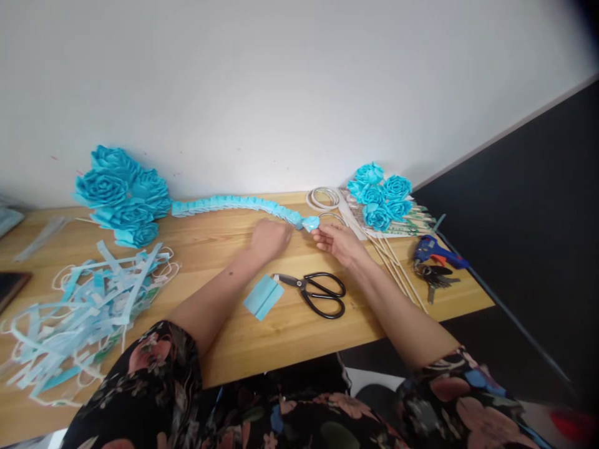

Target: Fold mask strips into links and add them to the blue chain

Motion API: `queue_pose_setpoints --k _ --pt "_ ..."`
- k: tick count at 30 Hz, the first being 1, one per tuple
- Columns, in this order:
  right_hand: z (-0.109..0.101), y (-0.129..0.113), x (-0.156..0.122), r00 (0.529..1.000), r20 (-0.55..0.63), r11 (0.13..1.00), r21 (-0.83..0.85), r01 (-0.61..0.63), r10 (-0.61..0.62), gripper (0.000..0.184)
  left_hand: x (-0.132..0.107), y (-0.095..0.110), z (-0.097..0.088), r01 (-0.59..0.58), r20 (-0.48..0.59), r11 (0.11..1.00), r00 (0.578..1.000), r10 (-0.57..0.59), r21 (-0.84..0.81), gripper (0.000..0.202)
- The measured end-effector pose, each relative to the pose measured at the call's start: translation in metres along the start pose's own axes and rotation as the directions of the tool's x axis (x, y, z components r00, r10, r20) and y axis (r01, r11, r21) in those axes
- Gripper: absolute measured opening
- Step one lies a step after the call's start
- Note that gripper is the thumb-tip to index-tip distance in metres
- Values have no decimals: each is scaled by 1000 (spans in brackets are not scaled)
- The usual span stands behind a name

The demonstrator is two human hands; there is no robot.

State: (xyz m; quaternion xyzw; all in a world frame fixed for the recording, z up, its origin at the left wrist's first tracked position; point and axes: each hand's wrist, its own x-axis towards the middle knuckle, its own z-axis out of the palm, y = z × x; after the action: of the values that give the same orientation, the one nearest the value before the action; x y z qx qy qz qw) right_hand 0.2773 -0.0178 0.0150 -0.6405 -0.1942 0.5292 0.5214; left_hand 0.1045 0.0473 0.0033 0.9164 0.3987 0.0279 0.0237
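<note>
My right hand [339, 243] pinches a folded light-blue petal [311, 223] between thumb and fingertips. My left hand [271, 239] is closed beside the right end of a long overlapping row of blue petals [234, 202]; its fingertips are turned away, so what they hold is hidden. The row curves left along the back of the wooden table [206, 249]. In front of my hands lie black-handled scissors [309, 290], their blades partly under a flat square of blue mask fabric [264, 297].
Bunches of blue fabric roses [126, 196] stand back left, with more roses [381, 193] back right. Cut mask strips and ear loops [88, 318] heap at left. Wire coils [322, 198], wooden sticks [397, 271], a blue glue gun [437, 251] and keys [435, 277] lie at right.
</note>
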Motion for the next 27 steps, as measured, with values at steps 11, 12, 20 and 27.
queue_pose_setpoints --k 11,12,20,27 --pt "-3 -6 6 984 67 986 -16 -167 167 22 1 -4 2 30 4 995 1000 -30 -93 41" --pt "-3 -5 6 984 69 987 -15 -161 162 22 1 -6 2 34 -5 992 999 -35 -124 40" --pt "-10 2 2 992 103 996 54 -74 68 23 -2 -11 3 164 -61 897 977 -206 -412 40" --pt "-12 0 -1 992 90 995 40 -93 89 24 1 -9 5 68 -40 979 996 -76 -190 44"
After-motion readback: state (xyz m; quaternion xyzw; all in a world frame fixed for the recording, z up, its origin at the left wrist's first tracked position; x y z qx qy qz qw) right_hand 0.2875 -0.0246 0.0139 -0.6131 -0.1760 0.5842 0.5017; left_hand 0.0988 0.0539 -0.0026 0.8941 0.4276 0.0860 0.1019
